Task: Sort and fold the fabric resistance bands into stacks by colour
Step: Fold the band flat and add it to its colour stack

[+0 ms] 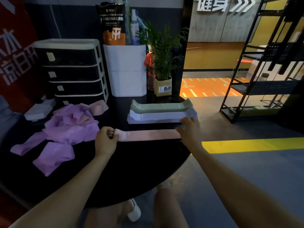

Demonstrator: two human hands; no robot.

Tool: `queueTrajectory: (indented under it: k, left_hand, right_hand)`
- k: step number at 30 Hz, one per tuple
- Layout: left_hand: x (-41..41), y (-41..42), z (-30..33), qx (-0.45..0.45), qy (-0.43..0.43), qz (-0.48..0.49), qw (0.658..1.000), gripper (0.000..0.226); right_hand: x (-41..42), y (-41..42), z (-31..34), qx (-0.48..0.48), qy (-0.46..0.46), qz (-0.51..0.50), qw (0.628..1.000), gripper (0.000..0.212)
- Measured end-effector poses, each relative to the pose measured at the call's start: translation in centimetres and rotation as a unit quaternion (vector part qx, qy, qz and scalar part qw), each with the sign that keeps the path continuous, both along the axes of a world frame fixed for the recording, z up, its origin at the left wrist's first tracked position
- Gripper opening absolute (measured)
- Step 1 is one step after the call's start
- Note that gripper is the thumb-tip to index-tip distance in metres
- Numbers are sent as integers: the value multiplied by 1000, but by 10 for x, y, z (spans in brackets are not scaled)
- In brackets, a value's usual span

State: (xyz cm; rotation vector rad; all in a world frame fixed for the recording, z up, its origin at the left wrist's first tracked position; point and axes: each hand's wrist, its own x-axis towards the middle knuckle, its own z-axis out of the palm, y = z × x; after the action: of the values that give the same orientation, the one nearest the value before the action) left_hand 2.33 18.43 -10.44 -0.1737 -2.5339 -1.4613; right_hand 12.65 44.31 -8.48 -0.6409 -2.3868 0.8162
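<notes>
1. I have a pink band [148,134] stretched flat across the near middle of the black round table [143,163], running left to right just in front of the finished stacks.
2. My left hand [106,139] is at the band's left end, fingers curled into a fist around the fabric, so that end is gripped firmly.
3. My right hand [189,129] is at the right end. The fingers bend over the fabric and seem to pinch it, though the hand's back hides the fingertips.
4. I judge the band to be light, soft and a little springy. It lies limp when slack and only looks straight because both ends are pulled apart.
5. The best hold is at the two end folds, where the loop doubles over and gives something thick to pinch. Taken in the middle, it would sag and twist.
6. The fabric should slide easily on the glossy table, so I would lift rather than drag it.
7. Far of the pink band lies the lavender stack [162,116], with the green stack [162,106] just behind it and overlapping its far edge. Both are neat but could shift if nudged.
8. At the left sits the unsorted heap [69,125] of purple and pink bands, tangled, so pulling one will likely drag others.
</notes>
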Motion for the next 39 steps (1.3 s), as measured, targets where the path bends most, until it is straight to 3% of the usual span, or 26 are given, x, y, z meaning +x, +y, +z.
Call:
queueTrajectory:
  k: [3, 7, 13, 20, 39]
  left_hand:
    - [1, -2, -5, -12, 25, -8, 1000, 25]
    - [5, -4, -6, -13, 34, -21, 999, 32]
    - [5, -5, -9, -12, 22, -50, 998, 40]
    - [10, -2, -10, -24, 38, -64, 997, 29]
    - [10, -1, -9, -49, 31, -46, 997, 31]
  right_hand:
    - [-8, -28, -4, 3, -33, 104, 994, 31]
    - [-9, -48, -19, 70, -39, 162, 984, 34]
    - [-9, -50, -28, 103, -26, 148, 983, 31]
    - [-9, -51, -30, 127, -32, 139, 982, 21]
    - [-6, -54, -25, 136, -62, 149, 977, 25]
